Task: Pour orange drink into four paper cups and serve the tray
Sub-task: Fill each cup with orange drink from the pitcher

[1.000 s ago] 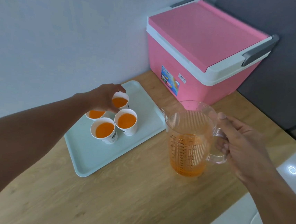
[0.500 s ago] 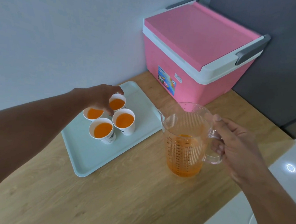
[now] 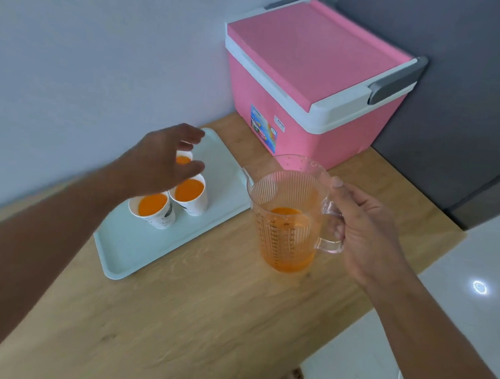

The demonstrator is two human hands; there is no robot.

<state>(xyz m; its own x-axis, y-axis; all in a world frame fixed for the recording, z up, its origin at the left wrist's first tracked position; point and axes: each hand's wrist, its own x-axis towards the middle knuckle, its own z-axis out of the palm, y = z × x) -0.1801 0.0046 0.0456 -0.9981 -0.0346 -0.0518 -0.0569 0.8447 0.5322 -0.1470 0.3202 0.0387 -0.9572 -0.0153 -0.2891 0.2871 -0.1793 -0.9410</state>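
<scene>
While my right hand (image 3: 370,231) grasps the pitcher (image 3: 285,220) handle, my left hand (image 3: 159,162), fingers (image 3: 194,165) released, hovers over filled cups (image 3: 188,194) at ten o'clock; pink cooler (image 3: 311,82) behind.

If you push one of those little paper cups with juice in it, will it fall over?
Probably it would slide or wobble first. The paper cup looks thin and taller than it is wide, so a push near its rim could tip it. It is nearly full of orange drink, so even a wobble might spill. The tray looks smooth, so a low, gentle push may just slide it.
</scene>
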